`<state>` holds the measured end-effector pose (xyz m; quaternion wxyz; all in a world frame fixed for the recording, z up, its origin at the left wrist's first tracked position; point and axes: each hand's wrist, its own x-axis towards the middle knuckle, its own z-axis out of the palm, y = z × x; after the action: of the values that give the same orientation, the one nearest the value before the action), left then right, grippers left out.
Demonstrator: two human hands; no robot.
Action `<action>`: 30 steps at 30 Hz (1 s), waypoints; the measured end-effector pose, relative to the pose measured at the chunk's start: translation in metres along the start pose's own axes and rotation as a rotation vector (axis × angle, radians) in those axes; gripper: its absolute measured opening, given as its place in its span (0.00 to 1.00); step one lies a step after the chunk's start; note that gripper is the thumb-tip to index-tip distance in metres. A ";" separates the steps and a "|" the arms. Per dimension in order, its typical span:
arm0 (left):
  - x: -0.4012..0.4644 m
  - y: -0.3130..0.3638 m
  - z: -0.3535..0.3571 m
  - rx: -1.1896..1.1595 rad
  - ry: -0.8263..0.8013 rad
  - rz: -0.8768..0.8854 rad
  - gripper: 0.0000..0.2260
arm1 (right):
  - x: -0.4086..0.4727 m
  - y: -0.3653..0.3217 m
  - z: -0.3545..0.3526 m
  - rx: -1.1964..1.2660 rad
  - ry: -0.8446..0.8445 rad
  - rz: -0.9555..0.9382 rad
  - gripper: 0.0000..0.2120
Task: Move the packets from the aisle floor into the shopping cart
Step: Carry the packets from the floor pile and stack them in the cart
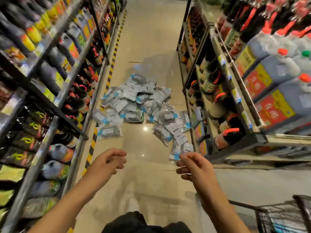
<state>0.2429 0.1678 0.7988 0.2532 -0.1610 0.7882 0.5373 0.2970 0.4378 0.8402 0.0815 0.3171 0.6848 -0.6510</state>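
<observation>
Both hands, left hand (pixel 110 161) and right hand (pixel 191 167), are hanging loose and empty before the packets (pixel 134 101); I am guessing they are light, soft, slippery, best pinched at an edge.

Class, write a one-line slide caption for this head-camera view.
Both hands, left and right, reach empty toward packets piled on the aisle floor; the cart waits at right.

A glossy beige tiled aisle floor (pixel 148 39) runs up the centre of the frame between two shelving racks. A loose heap of grey-and-blue packets (pixel 139 101) lies directly on it at mid-frame, trailing toward the lower right. Yellow-and-black hazard tape (pixel 110 71) edges the floor's left side.
</observation>
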 end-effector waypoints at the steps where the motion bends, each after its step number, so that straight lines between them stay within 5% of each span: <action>1: 0.007 0.000 -0.011 -0.021 0.019 -0.011 0.07 | 0.006 -0.006 0.014 -0.014 -0.024 0.004 0.04; 13: 0.130 0.032 -0.028 -0.059 0.027 -0.148 0.06 | 0.137 -0.058 0.083 -0.063 -0.134 0.133 0.05; 30: 0.357 0.190 0.061 0.119 -0.178 -0.261 0.06 | 0.402 -0.112 0.021 -0.081 -0.014 0.237 0.04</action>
<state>-0.1356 0.3011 0.7219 0.3988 -0.1985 0.7654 0.4644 -0.0855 0.5557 0.7211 0.1756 0.3875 0.6678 -0.6108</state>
